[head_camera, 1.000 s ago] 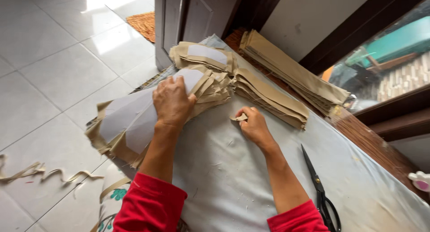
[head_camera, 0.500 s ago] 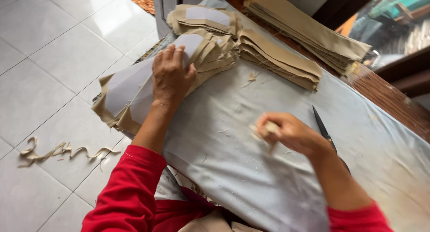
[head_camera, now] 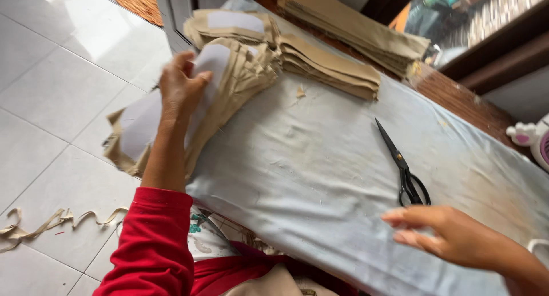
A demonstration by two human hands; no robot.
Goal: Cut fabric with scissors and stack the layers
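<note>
Stack of tan cut fabric pieces with white interfacing (head_camera: 189, 110) lies under left hand (head_camera: 180, 87), fingers spread flat. Right hand (head_camera: 437, 233), fingers loosely extended and empty, hovers just below black scissors (head_camera: 403, 164).

Two hands (head_camera: 182, 86), one pair of scissors (head_camera: 403, 167), three fabric stacks (head_camera: 329, 62)

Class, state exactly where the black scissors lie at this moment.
In the head view, the black scissors lie on the pale cloth-covered table, right of centre, just above the right hand, blades pointing towards the tan fabric stacks.
</note>
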